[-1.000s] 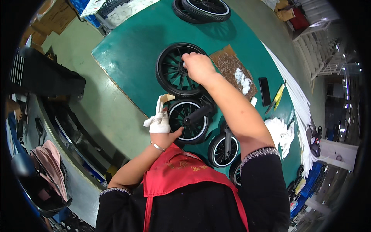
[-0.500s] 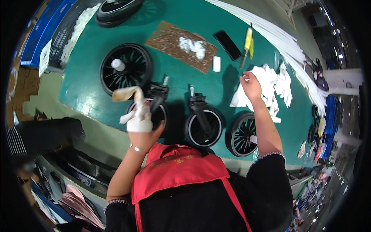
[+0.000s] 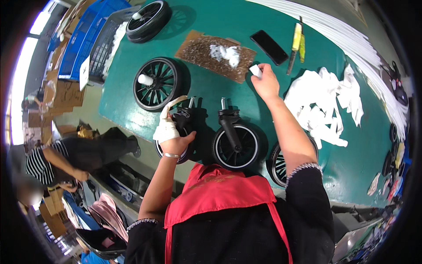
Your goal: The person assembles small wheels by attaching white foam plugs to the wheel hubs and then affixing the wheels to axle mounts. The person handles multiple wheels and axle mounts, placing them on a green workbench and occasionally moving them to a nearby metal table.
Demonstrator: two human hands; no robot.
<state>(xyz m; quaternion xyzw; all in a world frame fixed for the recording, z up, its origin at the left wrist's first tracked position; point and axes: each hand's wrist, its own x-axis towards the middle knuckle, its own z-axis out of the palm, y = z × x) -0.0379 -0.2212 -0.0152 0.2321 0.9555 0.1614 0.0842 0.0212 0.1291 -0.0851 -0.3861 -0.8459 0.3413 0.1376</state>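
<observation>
A white cloth (image 3: pixel 166 130) is wound about the fingers of my left hand (image 3: pixel 175 144), and a stained end curls up from it. That hand is at the left fork wheel (image 3: pixel 183 117), partly covering it; whether it touches is hard to tell. A second black fork wheel (image 3: pixel 236 147) stands to its right, metal stem upward. Between the fingertips of my right hand (image 3: pixel 267 87) is a small white block (image 3: pixel 256 71), held by the right end of a brown board (image 3: pixel 198 49) bearing white matter (image 3: pixel 225 54).
Larger spoked wheels lie at left (image 3: pixel 169 81), far left (image 3: pixel 151 26) and partly under my right forearm (image 3: pixel 278 165). A black phone (image 3: pixel 269 46), yellow-handled cutters (image 3: pixel 296 39) and white rags (image 3: pixel 314 99) occupy the right side. Another person (image 3: pixel 52 158) is beyond the table's left edge.
My right hand has moved left from beside the rags and picked up the white block from the table. The cloth's loose end has swung from the left to above the left fork wheel.
</observation>
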